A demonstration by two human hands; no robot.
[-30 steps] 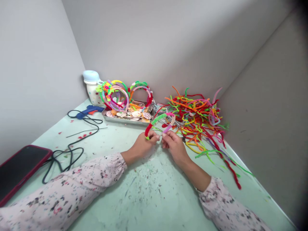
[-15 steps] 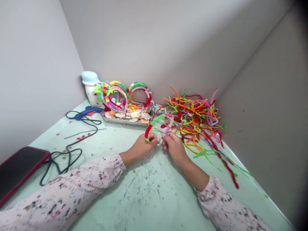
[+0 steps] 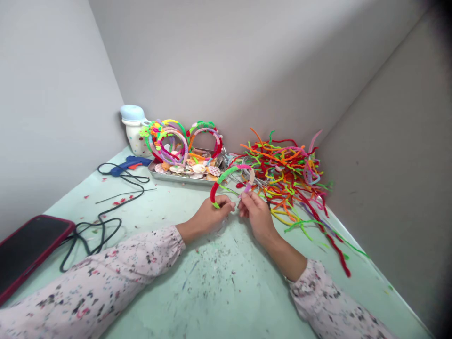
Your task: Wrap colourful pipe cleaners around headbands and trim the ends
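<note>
Mid-frame, left hand and right hand pinch the band by its ends. Shaping it seems the step; next likely needs steady grip.

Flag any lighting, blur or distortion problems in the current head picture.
Head view: back wall unevenly lit, darker toward the right; head view: upper right corner falls to black; head view: wide-angle stretch seems to enlarge the phone at the left edge; head view: fine texture on the fuzzy arch looks soft.
</note>
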